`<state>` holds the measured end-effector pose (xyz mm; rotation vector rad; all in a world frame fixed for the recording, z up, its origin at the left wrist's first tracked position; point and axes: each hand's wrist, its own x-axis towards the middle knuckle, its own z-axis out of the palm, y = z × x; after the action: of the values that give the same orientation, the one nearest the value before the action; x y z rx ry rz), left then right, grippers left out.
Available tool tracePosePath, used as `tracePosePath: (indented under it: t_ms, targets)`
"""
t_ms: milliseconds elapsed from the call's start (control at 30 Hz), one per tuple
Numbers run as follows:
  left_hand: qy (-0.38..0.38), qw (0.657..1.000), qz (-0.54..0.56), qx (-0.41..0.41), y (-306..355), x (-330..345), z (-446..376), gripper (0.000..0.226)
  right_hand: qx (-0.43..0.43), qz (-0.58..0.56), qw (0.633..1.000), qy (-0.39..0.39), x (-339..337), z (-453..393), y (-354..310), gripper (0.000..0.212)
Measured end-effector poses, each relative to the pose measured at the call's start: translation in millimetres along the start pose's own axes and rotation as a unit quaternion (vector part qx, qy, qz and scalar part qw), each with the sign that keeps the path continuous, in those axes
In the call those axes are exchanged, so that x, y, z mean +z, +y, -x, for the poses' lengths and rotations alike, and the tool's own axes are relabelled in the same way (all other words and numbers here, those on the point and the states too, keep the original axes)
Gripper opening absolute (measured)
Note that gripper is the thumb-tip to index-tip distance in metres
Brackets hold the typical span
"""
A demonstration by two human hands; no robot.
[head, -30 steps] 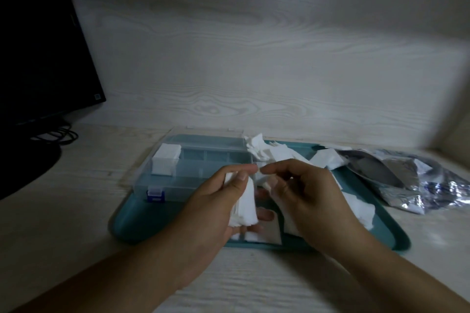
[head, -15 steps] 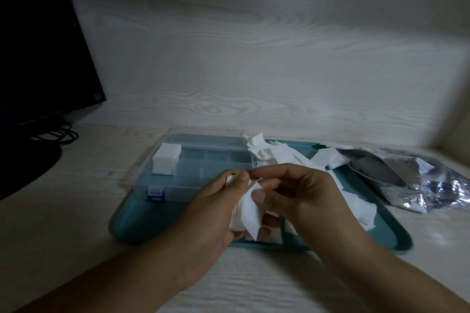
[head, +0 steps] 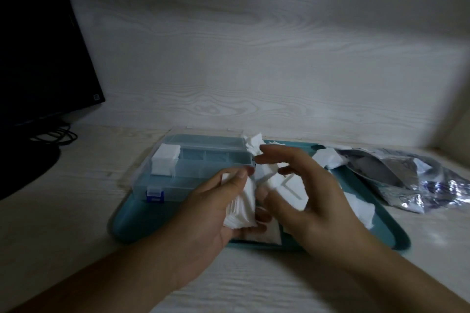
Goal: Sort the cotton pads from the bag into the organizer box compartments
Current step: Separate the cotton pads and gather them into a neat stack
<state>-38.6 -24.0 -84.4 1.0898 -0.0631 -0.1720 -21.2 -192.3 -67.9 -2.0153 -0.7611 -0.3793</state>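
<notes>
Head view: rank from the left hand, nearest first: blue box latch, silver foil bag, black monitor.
1. Blue box latch, just left of the left hand.
2. Silver foil bag, far right, off the tray.
3. Black monitor, far left, at the back.

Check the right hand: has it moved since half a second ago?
Yes. The right hand has opened and drawn slightly right, away from the pad stack in the left hand, judged against the organizer box, which stayed put.

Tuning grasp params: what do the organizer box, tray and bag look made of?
Organizer box: clear, glossy hard plastic; the dividers show through it, blue latch in front. Tray: teal, smooth, probably moulded plastic with rounded rim. Bag: crinkled silvery film, likely foil or metallised plastic, with sharp glints.
</notes>
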Motion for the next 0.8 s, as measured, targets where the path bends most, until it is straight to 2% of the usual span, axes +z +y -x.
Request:
tracePosePath:
  t_ms: [67, 133, 367, 533, 800]
  targets:
    - [0.016, 1.0, 0.009, 0.003, 1.2, -1.0, -0.2, 0.044, -0.001, 0.018, 0.997, -0.078, -1.5, 2.0, -2.5, 0.076]
    - [0.017, 1.0, 0.0, 0.004, 0.8, -0.2, -0.1, 0.046, -0.012, 0.038, 0.993, -0.114, 2.4, 3.2, -2.0, 0.091]
    - [0.013, 1.0, -0.004, 0.024, -0.2, 1.5, 1.1, 0.047, -0.03, 0.011, 0.996, -0.085, 5.1, 0.7, 0.7, 0.094]
    - [-0.005, 1.0, -0.002, 0.028, -1.1, 0.8, 2.4, 0.04, -0.009, 0.002, 0.995, -0.104, 5.8, -0.3, 0.7, 0.099]
    - [0.007, 1.0, 0.022, 0.009, 0.7, 3.7, 2.7, 0.04, 0.02, -0.02, 0.995, -0.1, 7.9, 0.4, 0.5, 0.099]
